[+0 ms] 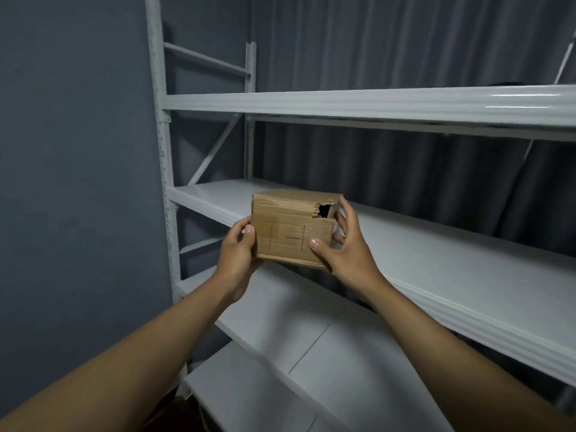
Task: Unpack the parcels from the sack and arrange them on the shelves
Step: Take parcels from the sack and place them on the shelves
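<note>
A box (pixel 291 232), torn at its upper right corner, is held at the front edge of the middle shelf (pixel 436 254), near its left end. It is gripped at its sides by the left hand (pixel 237 247) and right hand (pixel 343 247). Step judged: placing. Next: box to be slid onto the shelf and released.

You face a white metal shelving unit (pixel 162 169) standing against a dark grey wall (pixel 74 151). Its middle shelf (pixel 436 269) runs across your view, with an upper shelf (pixel 374 104) above and two lower shelves (pixel 280 322) below; their visible boards are bare.
</note>
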